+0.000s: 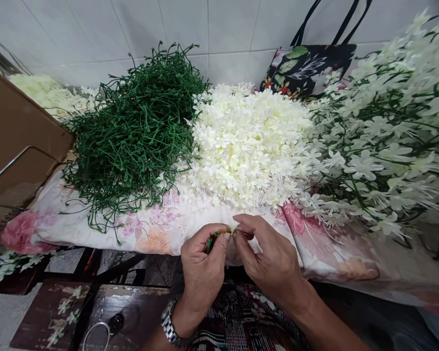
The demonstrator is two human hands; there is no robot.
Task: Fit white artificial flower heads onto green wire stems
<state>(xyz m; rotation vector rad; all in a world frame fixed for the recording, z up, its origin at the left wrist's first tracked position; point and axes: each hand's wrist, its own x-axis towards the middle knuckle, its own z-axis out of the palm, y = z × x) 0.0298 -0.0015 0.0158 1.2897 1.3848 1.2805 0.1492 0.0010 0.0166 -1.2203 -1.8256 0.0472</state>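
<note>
My left hand (205, 261), with a metal watch at the wrist, pinches a green stem (209, 243) between thumb and fingers. Fingertip to fingertip with it, my right hand (269, 253) is closed on a small white flower (234, 228), whose thin white strands stick out between the two hands. Both hands are at the near edge of the cloth-covered table. Beyond them lies a heap of loose white flowers (249, 141). A tangled pile of green stems (135, 131) is to its left. White flowers on green stems (384, 146) are massed at the right.
The floral cloth (201, 214) covers the table. A cardboard box (18, 131) stands at the left edge. Against the tiled wall is a black floral bag (309, 68). Below the table at the left, a brown wooden surface (131, 312) holds a metal ring (97, 336).
</note>
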